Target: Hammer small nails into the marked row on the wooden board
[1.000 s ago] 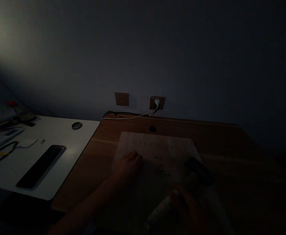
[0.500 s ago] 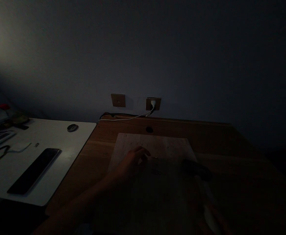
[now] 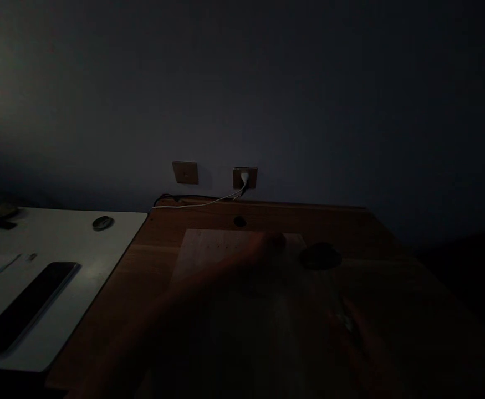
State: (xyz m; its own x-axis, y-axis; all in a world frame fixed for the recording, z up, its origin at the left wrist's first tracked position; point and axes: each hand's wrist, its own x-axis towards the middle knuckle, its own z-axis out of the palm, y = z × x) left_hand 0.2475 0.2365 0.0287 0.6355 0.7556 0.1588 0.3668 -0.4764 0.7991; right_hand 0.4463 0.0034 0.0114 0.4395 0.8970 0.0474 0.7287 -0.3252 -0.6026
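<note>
A pale wooden board (image 3: 190,249) lies on the wooden desk, with several small dark dots, nails or holes, in a row near its far edge. Over the far right part of the board is my left hand (image 3: 267,244), dim and blurred. Its fingers look curled together, and whatever is between them is too dark to make out. At the lower right, my right hand (image 3: 361,338) is wrapped round the handle of a mallet (image 3: 321,256). The mallet's thick dark head points away from me, just right of the board's edge.
The wooden desk (image 3: 142,277) reaches to the wall, where a white plug and cables (image 3: 209,203) run from a socket (image 3: 245,178). To the left, a white table (image 3: 88,255) bears a long black object (image 3: 30,305) and a small round thing (image 3: 103,223).
My left hand has moved right and farther back across the board. The mallet head has moved slightly back, with my right hand still on the handle. The view has turned a little to the right.
</note>
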